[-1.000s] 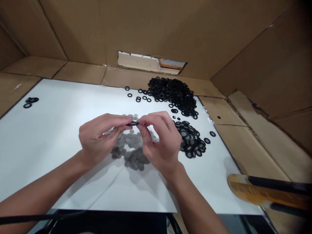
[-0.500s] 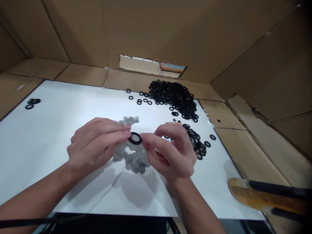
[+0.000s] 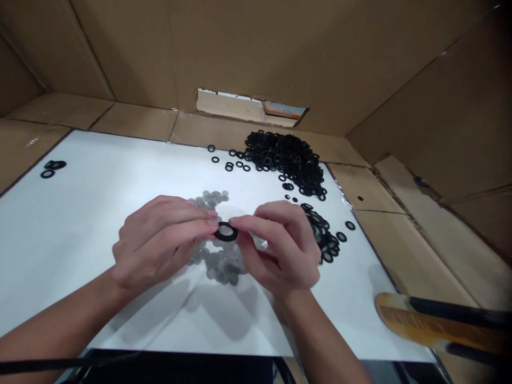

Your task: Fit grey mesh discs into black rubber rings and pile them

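Head view: left hand (image 3: 160, 242) and right hand (image 3: 280, 248) clamped together on one black ring (image 3: 226, 232), mid-frame.
Fingertips meet on its rim (its centre looks grey), just above a pile of grey discs (image 3: 218, 265); a heap of black rings (image 3: 286, 157) lies toward the upper right on the white sheet (image 3: 100, 208).

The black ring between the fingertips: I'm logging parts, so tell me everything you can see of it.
The black ring is small, round and matte, rubber-like, with a grey centre that looks like a disc seated in it. It lies nearly flat, slightly tilted toward the camera, pinched at its edges by the left hand and the right hand, above the pile of grey discs on the white sheet.
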Demonstrator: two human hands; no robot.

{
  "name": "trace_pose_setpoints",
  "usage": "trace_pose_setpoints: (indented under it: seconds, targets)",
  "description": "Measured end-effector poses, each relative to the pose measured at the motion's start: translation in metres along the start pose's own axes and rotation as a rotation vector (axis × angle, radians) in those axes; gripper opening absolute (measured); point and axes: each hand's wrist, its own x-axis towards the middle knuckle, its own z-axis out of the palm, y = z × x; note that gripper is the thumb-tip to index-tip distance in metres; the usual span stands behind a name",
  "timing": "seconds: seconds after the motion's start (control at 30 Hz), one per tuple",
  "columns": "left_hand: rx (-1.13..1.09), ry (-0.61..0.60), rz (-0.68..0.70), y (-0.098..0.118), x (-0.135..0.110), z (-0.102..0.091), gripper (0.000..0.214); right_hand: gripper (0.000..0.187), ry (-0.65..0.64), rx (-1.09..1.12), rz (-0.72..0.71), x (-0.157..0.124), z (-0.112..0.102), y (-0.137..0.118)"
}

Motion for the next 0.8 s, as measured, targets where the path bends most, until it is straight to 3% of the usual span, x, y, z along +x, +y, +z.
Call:
trace_pose_setpoints:
  seconds: [0.53, 0.8]
  targets:
    - [0.059, 0.007, 0.037, -0.005, -0.005, 0.002, 0.03, 0.021, 0.04, -0.006, -0.027, 0.001, 0.0, 0.0]
    - [0.092, -0.094, 0.06, 0.0, -0.005, -0.009, 0.027, 0.023, 0.052, 0.01, -0.042, 0.001, 0.001, 0.0]
